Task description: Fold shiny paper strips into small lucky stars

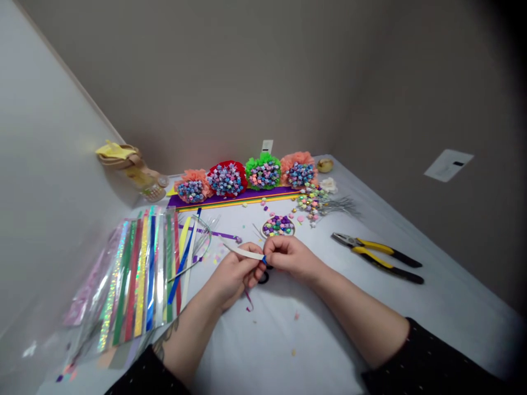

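Observation:
A narrow paper strip (247, 253), white along its length and blue at one end, is pinched between my two hands over the middle of the table. My left hand (235, 274) is closed on it from the left, the strip's pale tail sticking up past the thumb. At the blue end, the fingertips of my right hand (290, 254) grip it from the right. Beneath the hands shows a dark ring (263, 278), probably a scissor handle, mostly hidden. Just beyond them stands a small round bowl (264, 229) holding folded paper stars (279, 224).
Yellow-black pliers (376, 257) lie at right. On the left are plastic sleeves of coloured strips (135, 274) and loose strips (184, 258). Star-filled ruffled flowers (226, 179) line the back, beside loose stars (310, 200), wires (340, 206) and a basket (142, 170).

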The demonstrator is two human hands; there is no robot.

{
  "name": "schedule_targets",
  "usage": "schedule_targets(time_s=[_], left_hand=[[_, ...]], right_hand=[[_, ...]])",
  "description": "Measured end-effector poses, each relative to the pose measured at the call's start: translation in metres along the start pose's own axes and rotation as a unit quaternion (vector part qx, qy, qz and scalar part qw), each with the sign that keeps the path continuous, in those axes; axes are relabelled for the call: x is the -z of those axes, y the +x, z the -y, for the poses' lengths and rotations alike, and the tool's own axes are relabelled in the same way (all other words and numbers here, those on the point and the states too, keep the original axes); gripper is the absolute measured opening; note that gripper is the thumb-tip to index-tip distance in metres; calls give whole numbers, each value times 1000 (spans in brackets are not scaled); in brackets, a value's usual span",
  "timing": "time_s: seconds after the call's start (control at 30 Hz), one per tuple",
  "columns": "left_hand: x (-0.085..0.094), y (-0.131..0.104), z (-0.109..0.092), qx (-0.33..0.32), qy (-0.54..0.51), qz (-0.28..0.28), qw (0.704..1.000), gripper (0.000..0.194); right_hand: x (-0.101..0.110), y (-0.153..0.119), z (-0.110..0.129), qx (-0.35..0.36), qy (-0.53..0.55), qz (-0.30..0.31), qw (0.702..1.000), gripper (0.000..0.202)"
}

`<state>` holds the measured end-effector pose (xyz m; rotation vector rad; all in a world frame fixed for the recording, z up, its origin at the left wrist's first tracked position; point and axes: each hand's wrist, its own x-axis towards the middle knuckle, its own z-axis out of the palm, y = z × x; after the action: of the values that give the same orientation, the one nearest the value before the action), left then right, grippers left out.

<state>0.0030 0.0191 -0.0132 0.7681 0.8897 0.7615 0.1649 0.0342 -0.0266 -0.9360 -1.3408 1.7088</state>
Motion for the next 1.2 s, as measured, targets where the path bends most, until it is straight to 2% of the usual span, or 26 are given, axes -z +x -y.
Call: schedule_targets(time_s=[0.17, 0.3, 0.37, 0.43, 0.53, 0.6, 0.67, 0.87, 0.93, 1.07, 1.2], left_hand=[[2, -1, 0, -23, 126, -9, 992, 23], [1, -3, -2, -62, 242, -24, 968, 24], [0, -4, -3, -103, 326, -36, 939, 20], [0, -5, -5, -148, 413, -60, 897, 19], [2, -4, -5, -195, 490, -113, 842, 18], [3, -4, -5, -210, 502, -141, 827, 16], [2, -4, -5, -218, 498, -152, 826, 16], [4, -6, -6, -237, 453, -118, 851, 14], [6, -6, -5, -268, 465, -98, 838, 19], [11, -5, -3, -330, 510, -92, 789, 19], [13, -5, -3, -350, 518, -95, 775, 19]], right_hand=[[0, -1, 0, -9, -35, 9, 999, 9], [-1, -2, 2, -17, -84, -17, 996, 7], [-2, -2, 3, -20, -98, -30, 995, 7], [-4, -2, 2, -24, -91, -32, 995, 8], [-6, -2, 0, -24, -57, -24, 998, 16], [-7, -1, -2, -14, -53, -24, 998, 21], [-7, -1, -2, -8, -72, -37, 997, 22], [-10, -2, 2, -9, -89, -71, 993, 19], [-10, -3, 4, -6, -80, -64, 995, 19], [-9, -4, 4, -10, -70, -49, 996, 21], [-7, -4, 3, -13, -71, -37, 997, 22]])
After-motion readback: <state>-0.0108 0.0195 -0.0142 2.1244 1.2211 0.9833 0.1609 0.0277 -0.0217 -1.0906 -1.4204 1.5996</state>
